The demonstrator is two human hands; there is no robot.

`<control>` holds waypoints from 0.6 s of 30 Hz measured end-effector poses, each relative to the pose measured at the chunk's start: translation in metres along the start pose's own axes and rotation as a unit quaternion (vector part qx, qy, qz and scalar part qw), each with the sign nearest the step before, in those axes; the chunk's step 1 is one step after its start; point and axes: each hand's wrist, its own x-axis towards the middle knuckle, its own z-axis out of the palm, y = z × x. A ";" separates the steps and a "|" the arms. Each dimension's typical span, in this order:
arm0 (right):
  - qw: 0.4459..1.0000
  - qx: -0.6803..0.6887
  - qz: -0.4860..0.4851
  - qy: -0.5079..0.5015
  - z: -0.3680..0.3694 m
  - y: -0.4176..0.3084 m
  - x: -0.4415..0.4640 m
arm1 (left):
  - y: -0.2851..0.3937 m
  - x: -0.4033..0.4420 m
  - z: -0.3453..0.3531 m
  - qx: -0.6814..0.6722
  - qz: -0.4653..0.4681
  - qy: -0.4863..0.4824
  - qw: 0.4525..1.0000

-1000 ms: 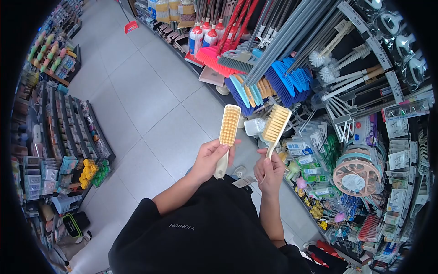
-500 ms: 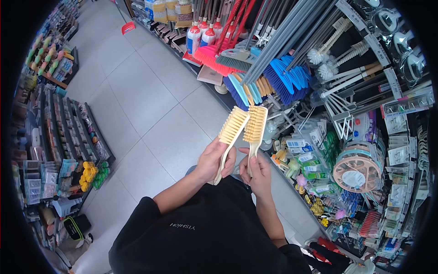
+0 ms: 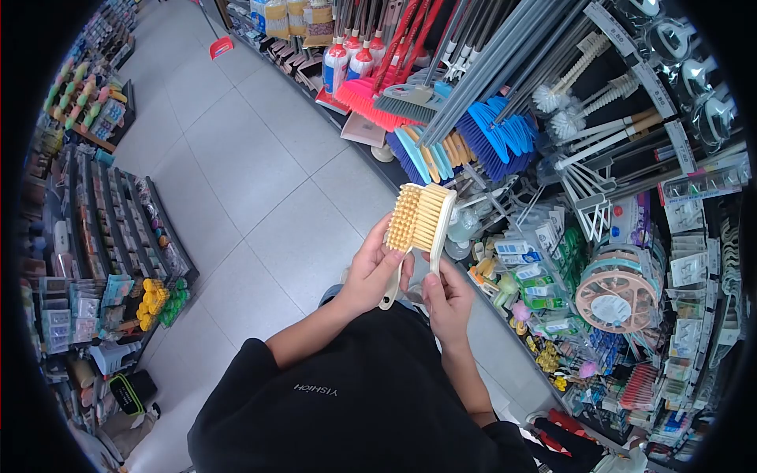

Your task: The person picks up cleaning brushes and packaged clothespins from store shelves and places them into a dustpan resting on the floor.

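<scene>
Two cream scrub brushes with yellowish bristles are held up side by side in front of my body. My left hand is closed around the left brush, whose bristles face up toward me; its handle end with a hole pokes out below my fingers. Pinched at the handle by my right hand, the right brush is turned on its side, bristles toward the left brush. The two heads meet or overlap; whether the bristles press together I cannot tell.
Brooms and red-handled mops hang on the shelf ahead to the right. A round peach-coloured rack and packaged goods are at the right. Another shelf stands left, across the grey tiled aisle. A red dustpan lies farther off.
Both brushes have turned in my hands: the left one shows its bristles more squarely, the right one now tilts sideways toward it. The heads have come closer together.
</scene>
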 end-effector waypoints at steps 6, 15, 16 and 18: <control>0.999 0.015 0.021 -0.027 -0.004 -0.002 0.000 | 0.004 0.000 0.003 0.027 0.029 0.016 0.999; 0.997 0.059 0.025 -0.043 -0.006 0.003 -0.003 | 0.002 0.000 0.004 0.010 0.018 0.033 0.999; 0.997 0.066 0.032 -0.034 -0.007 0.002 -0.002 | 0.002 0.001 0.003 -0.017 -0.009 0.032 0.999; 0.996 0.079 0.045 -0.015 -0.008 0.000 0.001 | -0.005 0.003 -0.002 -0.102 -0.005 0.029 0.994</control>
